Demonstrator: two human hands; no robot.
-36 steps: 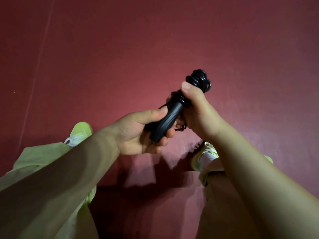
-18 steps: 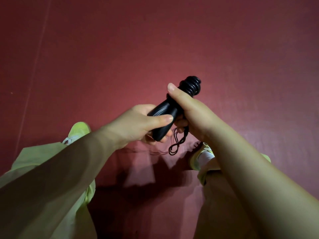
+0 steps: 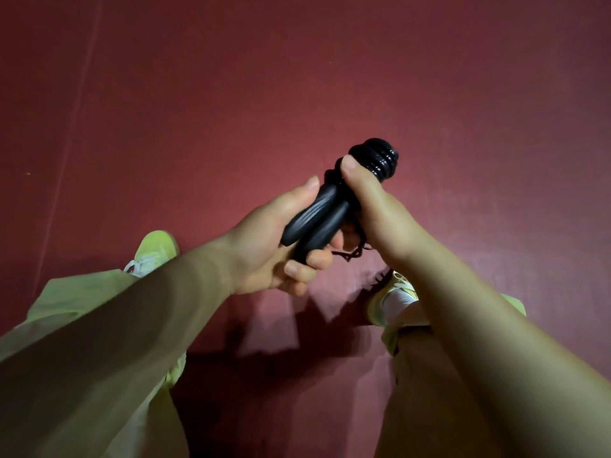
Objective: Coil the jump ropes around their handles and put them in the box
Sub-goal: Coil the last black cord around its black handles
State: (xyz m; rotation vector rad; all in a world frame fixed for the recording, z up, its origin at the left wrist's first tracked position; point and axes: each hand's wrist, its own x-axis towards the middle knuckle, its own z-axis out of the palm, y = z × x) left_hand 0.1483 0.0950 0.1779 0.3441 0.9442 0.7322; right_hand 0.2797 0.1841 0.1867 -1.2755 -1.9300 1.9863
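Note:
I hold a black jump rope in front of me above the red floor. Its two handles [image 3: 314, 219] lie side by side, and the rope [image 3: 377, 160] is coiled in tight turns around their upper ends. My left hand [image 3: 274, 252] grips the lower ends of the handles, fingers curled under them. My right hand [image 3: 373, 209] grips the upper part, with the thumb pressed on the coils. A short thin loop of cord [image 3: 350, 254] hangs below between my hands. No box is in view.
A dark red floor [image 3: 297, 77] fills the view, with a faint seam line [image 3: 66, 150] at the left. My two legs in light green trousers and yellow-green shoes [image 3: 155, 252] stand below my arms.
The hanging rope end has shortened to a small loop as it went around the handles. The bundle has turned, so both handles now show side by side. My right thumb moved up onto the coils.

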